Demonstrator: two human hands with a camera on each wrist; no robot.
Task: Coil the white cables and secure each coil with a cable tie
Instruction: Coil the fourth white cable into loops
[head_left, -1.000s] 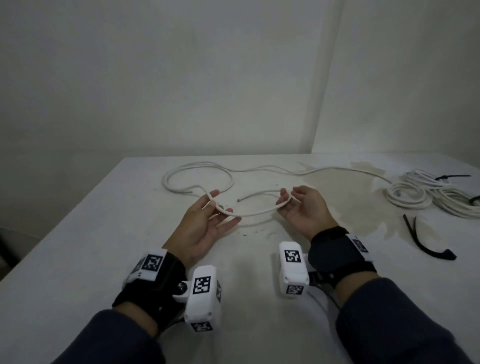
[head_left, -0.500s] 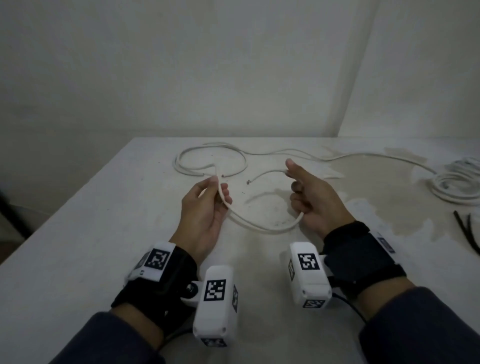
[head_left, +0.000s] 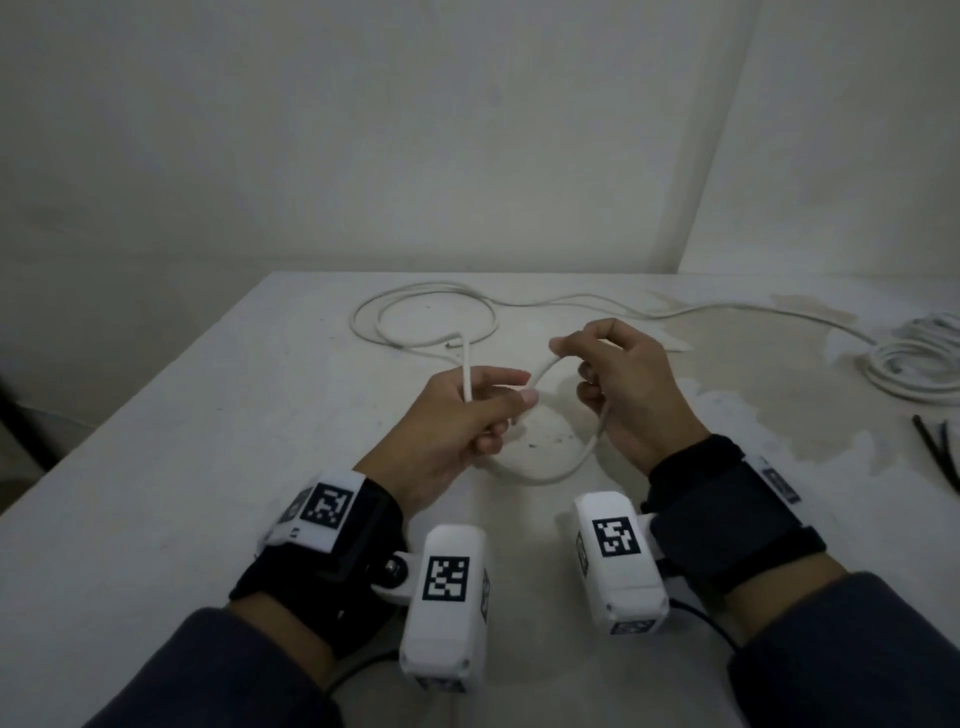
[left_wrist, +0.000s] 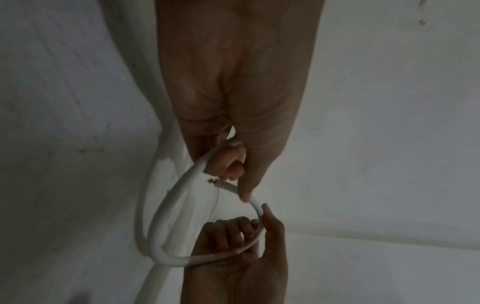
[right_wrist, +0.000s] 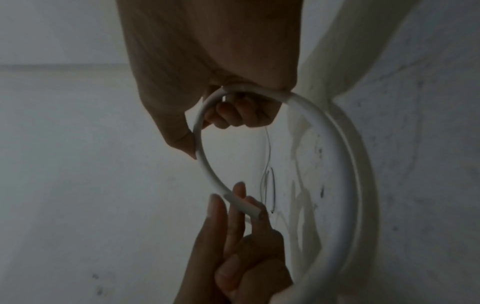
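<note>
Centrally above the white stained table (head_left: 182, 467), the left hand (head_left: 457, 415) pinches a thin white round cable (head_left: 566, 470) near its cut end, while the right hand (head_left: 628, 384) curls around the same cable at 3 o'clock, forming one loop between them. Finished white coils (head_left: 914, 364) lie at 2 o'clock.

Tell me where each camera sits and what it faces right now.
Head: worn on the head, looking down at the table; shows both forearms, left hand, right hand.
Left wrist: looks along the left hand at the white cable.
Right wrist: looks along the right hand at the same loop.
Shared: all show both hands holding the cable.
</note>
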